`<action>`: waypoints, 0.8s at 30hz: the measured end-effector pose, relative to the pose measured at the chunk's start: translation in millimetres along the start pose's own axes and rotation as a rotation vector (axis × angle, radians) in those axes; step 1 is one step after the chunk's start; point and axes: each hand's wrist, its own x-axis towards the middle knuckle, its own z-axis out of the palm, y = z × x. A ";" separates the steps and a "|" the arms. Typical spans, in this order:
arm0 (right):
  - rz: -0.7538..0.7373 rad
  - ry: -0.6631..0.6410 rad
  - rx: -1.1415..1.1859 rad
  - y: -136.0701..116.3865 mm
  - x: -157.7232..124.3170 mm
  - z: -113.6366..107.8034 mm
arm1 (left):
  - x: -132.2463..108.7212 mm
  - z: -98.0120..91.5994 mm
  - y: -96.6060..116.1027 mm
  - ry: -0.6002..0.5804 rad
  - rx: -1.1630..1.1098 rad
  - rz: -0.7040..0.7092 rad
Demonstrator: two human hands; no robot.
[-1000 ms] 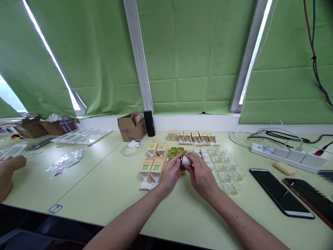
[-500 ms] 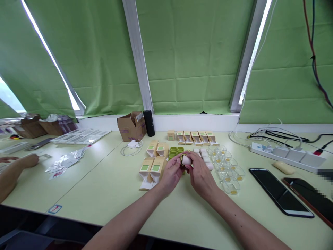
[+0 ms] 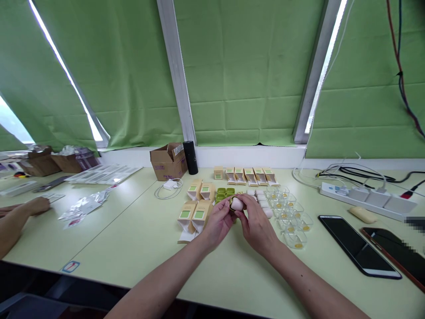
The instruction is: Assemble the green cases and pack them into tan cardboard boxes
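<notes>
over the table (image 3: 116,261), left hand (image 3: 218,223) and right hand (image 3: 258,223) clamp a white piece (image 3: 237,204), its underside hidden.

Rounded white piece (image 3: 237,204), green casing (image 3: 231,204) along its left edge (shape mostly hidden), between left hand (image 3: 219,221) and right hand (image 3: 257,221).

White held piece (image 3: 237,204) smooth; clear containers (image 3: 294,239) glossy plastic; carton (image 3: 167,170) matt cardboard; blinds (image 3: 249,79) creased, matt cloth.

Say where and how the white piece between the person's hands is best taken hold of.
The white piece is probably best pinched by its bare rounded side, coming from the right: a green case seems to wrap its left, where the left hand holds it.
</notes>
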 end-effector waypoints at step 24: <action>0.776 0.099 0.829 1.8 15.3 -14.5 | -3.0 -11.9 5.7 0.077 1.083 0.439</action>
